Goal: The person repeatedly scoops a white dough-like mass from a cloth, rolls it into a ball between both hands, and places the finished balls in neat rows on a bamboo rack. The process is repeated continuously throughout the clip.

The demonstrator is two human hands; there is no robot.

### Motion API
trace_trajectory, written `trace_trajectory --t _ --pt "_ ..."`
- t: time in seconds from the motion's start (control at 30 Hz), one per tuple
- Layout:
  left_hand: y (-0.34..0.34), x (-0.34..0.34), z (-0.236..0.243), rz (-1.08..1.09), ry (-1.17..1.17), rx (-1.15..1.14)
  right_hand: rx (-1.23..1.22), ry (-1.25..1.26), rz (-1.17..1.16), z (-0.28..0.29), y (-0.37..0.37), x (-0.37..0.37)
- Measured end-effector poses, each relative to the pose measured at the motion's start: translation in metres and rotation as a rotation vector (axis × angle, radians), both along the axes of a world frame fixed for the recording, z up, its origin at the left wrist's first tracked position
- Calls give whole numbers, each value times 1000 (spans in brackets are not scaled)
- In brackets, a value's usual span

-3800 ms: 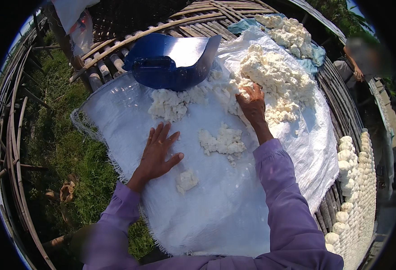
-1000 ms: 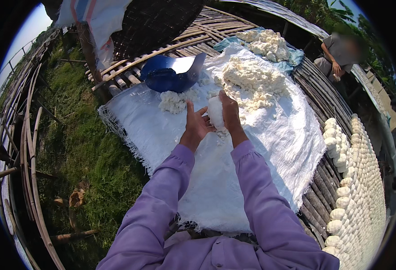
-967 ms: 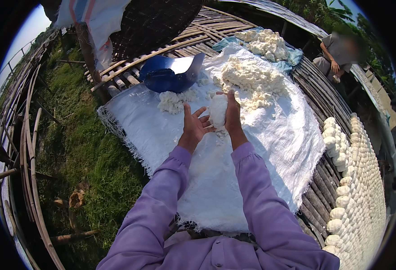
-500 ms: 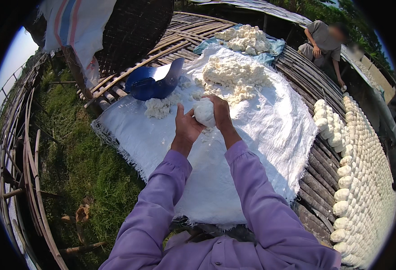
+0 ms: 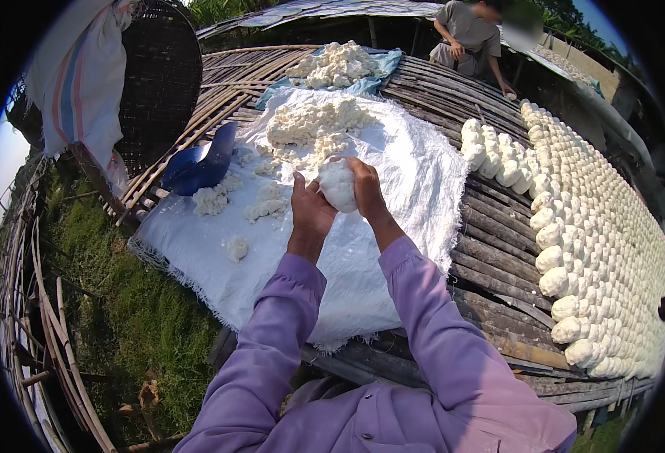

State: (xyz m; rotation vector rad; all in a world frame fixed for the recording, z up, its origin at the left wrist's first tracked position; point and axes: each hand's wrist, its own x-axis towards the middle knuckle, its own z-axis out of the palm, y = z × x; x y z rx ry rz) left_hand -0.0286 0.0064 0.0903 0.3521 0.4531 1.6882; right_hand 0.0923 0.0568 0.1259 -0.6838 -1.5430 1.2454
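A rounded lump of white dough-like stuff [image 5: 337, 186] sits between my two hands, above the white woven sheet [image 5: 393, 249]. My right hand [image 5: 368, 190] curls over its right side, fingers wrapped across the top. From the left and below, my left hand [image 5: 311, 215] cups it, thumb standing up and apart; its other fingers are partly hidden by the lump. Just beyond my hands lies a crumbly heap of the same white stuff [image 5: 310, 124]. Smaller crumbs [image 5: 268, 202] and a small clump [image 5: 236, 249] lie to the left on the sheet.
A blue scoop-like container [image 5: 196, 166] rests at the sheet's left edge. Behind is another heap [image 5: 336, 66] on blue sheeting. Rows of shaped white lumps [image 5: 597, 241] cover the right of the bamboo platform [image 5: 491, 241]. A person [image 5: 468, 38] reaches toward the far rows.
The view has swung right, so the sheet, heaps and scoop sit farther left and more of the rows shows. My hands still hold the lump, now farther right over the sheet.
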Motion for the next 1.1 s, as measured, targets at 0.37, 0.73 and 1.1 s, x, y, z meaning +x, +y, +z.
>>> trace_trajectory --t 0.37,0.73,1.1 --pt "-8 189 -20 -93 300 -9 509 -194 -394 6 -16 216" --pt "-26 357 -29 -440 -89 -213 101 -254 -402 2 -91 373" --pt "-60 446 -49 -747 140 -151 -21 276 -801 -54 -126 461"
